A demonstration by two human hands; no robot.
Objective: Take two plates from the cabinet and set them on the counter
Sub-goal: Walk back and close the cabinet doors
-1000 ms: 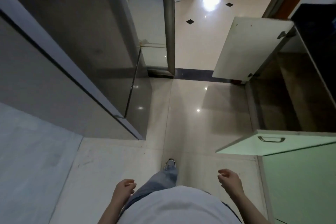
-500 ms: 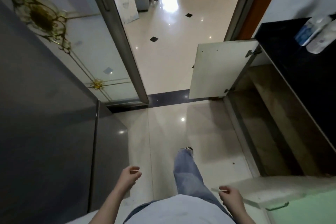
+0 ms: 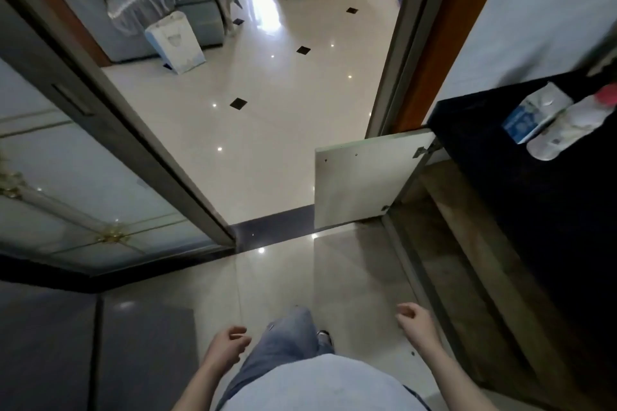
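Observation:
No plates show in this view. At the right, a low cabinet [image 3: 474,264] stands with its white door [image 3: 360,177] swung wide; its brown shelves look bare and dim. Above it runs the black counter [image 3: 534,197]. My left hand [image 3: 228,345] hangs by my left thigh, fingers loosely curled, holding nothing. My right hand [image 3: 415,322] hangs in front of the cabinet's opening, also loosely curled and empty. Neither hand touches the cabinet.
A milk carton [image 3: 531,115] and a plastic bottle [image 3: 567,125] stand on the counter's far end. A glass sliding door [image 3: 83,183] lies to the left, a grey appliance [image 3: 66,344] at lower left. Beyond the doorway are shiny tiles, a sofa [image 3: 150,0] and a paper bag [image 3: 175,42].
I have walked forward along the cabinet toward the doorway. The near cabinet door with the handle has dropped out of view. Both hands stay empty at my sides.

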